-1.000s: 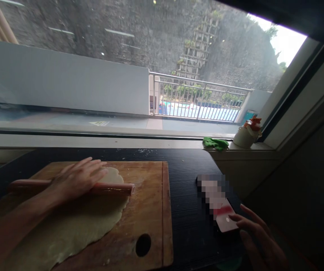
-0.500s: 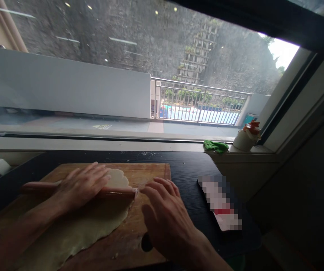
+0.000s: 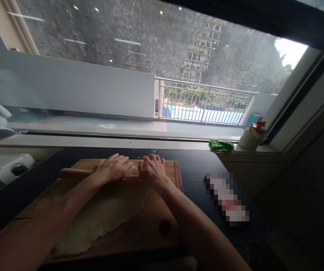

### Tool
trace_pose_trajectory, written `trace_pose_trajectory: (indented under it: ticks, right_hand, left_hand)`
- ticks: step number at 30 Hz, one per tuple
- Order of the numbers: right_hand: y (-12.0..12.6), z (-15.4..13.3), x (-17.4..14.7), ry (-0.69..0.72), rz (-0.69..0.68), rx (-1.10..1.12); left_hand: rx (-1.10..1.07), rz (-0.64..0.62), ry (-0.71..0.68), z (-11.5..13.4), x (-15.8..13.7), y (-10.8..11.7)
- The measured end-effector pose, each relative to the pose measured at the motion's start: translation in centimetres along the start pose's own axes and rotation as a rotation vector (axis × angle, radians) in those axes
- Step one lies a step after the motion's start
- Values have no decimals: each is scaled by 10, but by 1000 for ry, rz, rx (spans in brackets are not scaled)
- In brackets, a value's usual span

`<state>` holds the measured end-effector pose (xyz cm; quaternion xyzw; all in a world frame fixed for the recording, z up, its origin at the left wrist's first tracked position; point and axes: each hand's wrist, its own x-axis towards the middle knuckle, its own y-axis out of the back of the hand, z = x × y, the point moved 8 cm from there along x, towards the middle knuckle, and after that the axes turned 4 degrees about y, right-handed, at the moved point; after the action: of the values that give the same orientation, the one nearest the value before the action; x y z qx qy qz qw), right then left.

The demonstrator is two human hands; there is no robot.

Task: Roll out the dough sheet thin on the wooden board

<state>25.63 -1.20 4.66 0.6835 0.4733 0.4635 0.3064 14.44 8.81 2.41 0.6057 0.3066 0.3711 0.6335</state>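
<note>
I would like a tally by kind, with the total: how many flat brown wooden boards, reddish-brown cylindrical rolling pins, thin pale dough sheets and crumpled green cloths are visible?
Wooden board: 1
Rolling pin: 1
Dough sheet: 1
Green cloth: 1
Total: 4

The right hand [image 3: 152, 171], a second ago off the right side of the cutting board [image 3: 147, 227], now rests on the rolling pin [image 3: 75, 173]; pin and left hand [image 3: 112, 168] sit closer to the cutting board's far edge.
</note>
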Motion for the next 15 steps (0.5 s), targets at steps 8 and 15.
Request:
trace_pose_trajectory:
  ticks: [8, 15]
  right_hand:
    - [-7, -20, -35, 100, -38, 67]
    - [-2, -43, -63, 213, 33, 59]
  left_hand:
    - [139, 76, -55, -10, -47, -5]
    - [210, 155, -85, -19, -83, -9]
